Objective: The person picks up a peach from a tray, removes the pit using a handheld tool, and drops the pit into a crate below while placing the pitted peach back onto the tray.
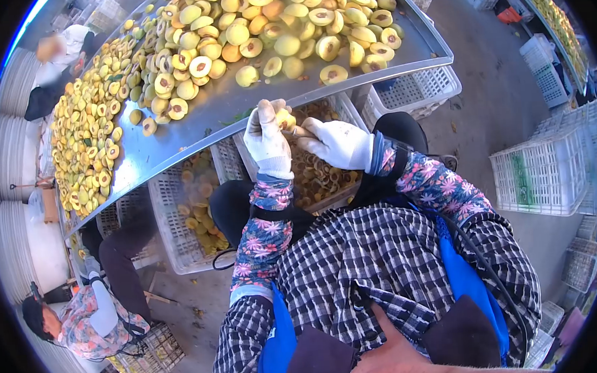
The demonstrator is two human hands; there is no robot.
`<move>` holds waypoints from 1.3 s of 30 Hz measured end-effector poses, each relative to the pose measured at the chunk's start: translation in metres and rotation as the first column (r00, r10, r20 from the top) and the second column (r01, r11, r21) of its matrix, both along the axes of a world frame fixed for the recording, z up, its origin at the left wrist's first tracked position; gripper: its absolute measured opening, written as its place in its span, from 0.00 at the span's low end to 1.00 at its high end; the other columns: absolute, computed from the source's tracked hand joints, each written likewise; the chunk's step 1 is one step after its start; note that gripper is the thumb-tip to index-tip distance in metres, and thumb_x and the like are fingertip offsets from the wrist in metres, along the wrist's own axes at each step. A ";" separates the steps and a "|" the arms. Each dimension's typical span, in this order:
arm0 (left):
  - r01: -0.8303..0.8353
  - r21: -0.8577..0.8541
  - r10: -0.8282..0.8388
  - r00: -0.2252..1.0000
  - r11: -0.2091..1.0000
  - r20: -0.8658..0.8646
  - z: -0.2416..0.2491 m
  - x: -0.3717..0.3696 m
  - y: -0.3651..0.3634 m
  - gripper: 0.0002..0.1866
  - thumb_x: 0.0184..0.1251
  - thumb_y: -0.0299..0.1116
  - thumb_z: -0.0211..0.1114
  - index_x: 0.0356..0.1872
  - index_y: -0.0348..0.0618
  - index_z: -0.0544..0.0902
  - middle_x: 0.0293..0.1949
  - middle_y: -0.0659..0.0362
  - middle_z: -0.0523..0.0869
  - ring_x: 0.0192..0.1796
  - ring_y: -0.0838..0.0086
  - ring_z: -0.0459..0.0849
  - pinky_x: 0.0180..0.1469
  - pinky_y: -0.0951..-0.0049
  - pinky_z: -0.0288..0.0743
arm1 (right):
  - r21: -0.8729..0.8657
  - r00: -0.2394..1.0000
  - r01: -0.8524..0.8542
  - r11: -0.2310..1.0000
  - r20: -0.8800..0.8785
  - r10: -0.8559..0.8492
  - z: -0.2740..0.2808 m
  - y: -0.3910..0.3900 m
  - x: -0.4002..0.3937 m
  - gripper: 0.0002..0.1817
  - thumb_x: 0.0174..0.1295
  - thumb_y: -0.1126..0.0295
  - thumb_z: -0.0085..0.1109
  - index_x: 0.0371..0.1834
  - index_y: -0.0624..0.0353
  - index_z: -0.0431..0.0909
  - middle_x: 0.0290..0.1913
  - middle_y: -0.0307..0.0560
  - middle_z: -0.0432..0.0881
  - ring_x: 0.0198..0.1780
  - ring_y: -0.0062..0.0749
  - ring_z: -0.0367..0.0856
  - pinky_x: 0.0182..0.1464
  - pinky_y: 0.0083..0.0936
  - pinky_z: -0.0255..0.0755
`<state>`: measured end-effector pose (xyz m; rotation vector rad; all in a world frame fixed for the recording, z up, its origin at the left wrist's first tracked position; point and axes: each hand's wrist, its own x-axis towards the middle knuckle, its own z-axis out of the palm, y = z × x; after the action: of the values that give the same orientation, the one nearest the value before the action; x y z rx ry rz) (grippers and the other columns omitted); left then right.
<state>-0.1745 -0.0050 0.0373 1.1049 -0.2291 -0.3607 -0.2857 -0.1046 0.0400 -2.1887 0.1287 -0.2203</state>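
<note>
My left hand (pixel 269 139), in a white glove, pinches a yellow piece of stone fruit (pixel 285 119) just off the table's front edge. Gloved in white too, my right hand (pixel 340 144) is closed around a short brown handle, probably wooden, of a pitting tool (pixel 301 131). The tool's far end meets the fruit, and its tip is hidden there. Below both hands sits a crate (pixel 352 109) holding brownish pits and scraps. Halved yellow-green fruit (pixel 236 33), many with brown centres, lie heaped on the metal table (pixel 240 98) in front of me.
A white crate with yellow fruit pieces (pixel 173 247) stands below the table to my left. Another white crate (pixel 415 89) is at the table's right corner. Stacked crates (pixel 538 177) stand farther right. At lower left another person (pixel 99 318) sits on a crate; one more (pixel 62 57) is at upper left.
</note>
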 end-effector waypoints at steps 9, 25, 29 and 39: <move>0.010 -0.002 -0.010 0.998 1.000 0.063 -0.004 0.000 0.006 0.22 0.68 0.50 0.64 0.37 0.35 0.81 0.35 0.52 0.86 0.34 0.66 0.87 0.33 0.71 0.83 | 0.812 0.925 0.175 0.557 -0.330 0.189 0.014 0.018 -0.004 0.21 0.71 0.52 0.48 0.47 0.62 0.67 0.26 0.47 0.78 0.23 0.36 0.77 0.28 0.33 0.72; 0.127 -0.028 -0.130 0.970 0.991 -0.204 0.021 -0.001 0.001 0.26 0.69 0.58 0.58 0.40 0.39 0.76 0.38 0.51 0.83 0.35 0.63 0.86 0.32 0.68 0.84 | 0.961 0.939 0.201 0.187 -0.244 0.243 0.019 0.024 -0.005 0.21 0.71 0.44 0.46 0.40 0.51 0.70 0.16 0.32 0.64 0.10 0.18 0.58 0.12 0.17 0.51; 0.179 0.041 -0.167 0.965 0.983 -0.203 0.026 -0.006 0.004 0.26 0.69 0.58 0.57 0.40 0.38 0.75 0.40 0.51 0.82 0.37 0.62 0.86 0.33 0.67 0.85 | 0.964 0.937 0.168 0.208 -0.221 0.270 0.015 0.021 -0.010 0.25 0.70 0.40 0.45 0.35 0.53 0.70 0.13 0.33 0.64 0.09 0.18 0.57 0.12 0.17 0.49; 0.208 0.210 -0.190 0.977 0.955 -0.102 0.022 -0.011 0.052 0.20 0.69 0.46 0.64 0.37 0.33 0.83 0.32 0.52 0.87 0.30 0.68 0.86 0.30 0.74 0.80 | 0.982 0.891 0.129 0.141 -0.177 0.418 0.018 0.045 -0.021 0.23 0.69 0.43 0.51 0.38 0.54 0.71 0.16 0.29 0.64 0.12 0.13 0.57 0.13 0.14 0.50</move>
<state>-0.1852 0.0471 0.0593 1.2864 -0.2333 -0.6216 -0.3070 -0.0597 0.0578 -0.7731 0.2121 0.4166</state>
